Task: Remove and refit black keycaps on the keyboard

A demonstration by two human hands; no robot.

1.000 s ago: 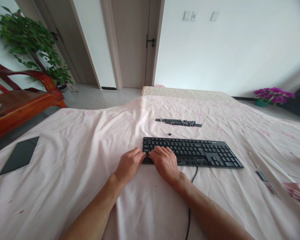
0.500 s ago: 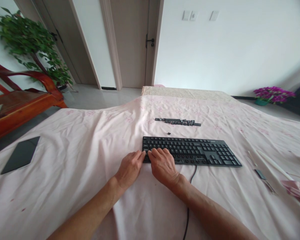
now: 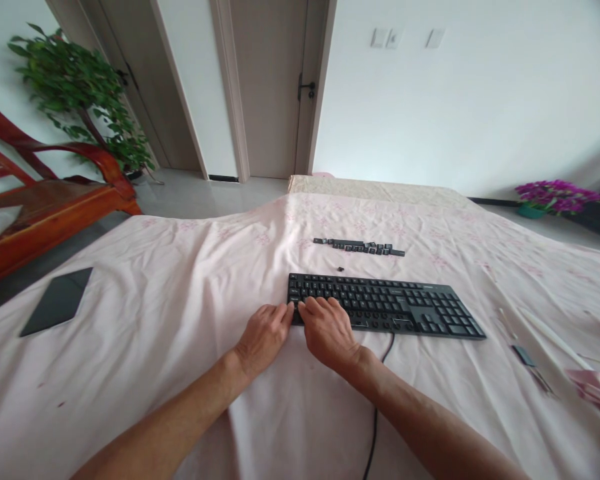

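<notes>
A black keyboard (image 3: 405, 308) lies on the pink sheet in front of me, its cable (image 3: 377, 407) running back toward me. My left hand (image 3: 265, 337) has its fingers bent and pressed together against the keyboard's left edge. My right hand (image 3: 327, 330) lies beside it, touching it, with fingers stretched over the keys at the left end. What is under the fingertips is hidden. A row of loose black keycaps (image 3: 360, 247) lies beyond the keyboard, with one small black piece (image 3: 340, 269) between them.
The pink sheet (image 3: 180, 300) covers a wide bed. A dark flat pad (image 3: 57, 301) lies at its left edge. Thin sticks and a small tool (image 3: 525, 353) lie at the right. A wooden chair (image 3: 45, 200), plant (image 3: 75, 87) and doors stand behind.
Both hands stay at the keyboard's left end but have drawn slightly toward me. My right fingers now lie flatter on the keys. The view has shifted a little.
</notes>
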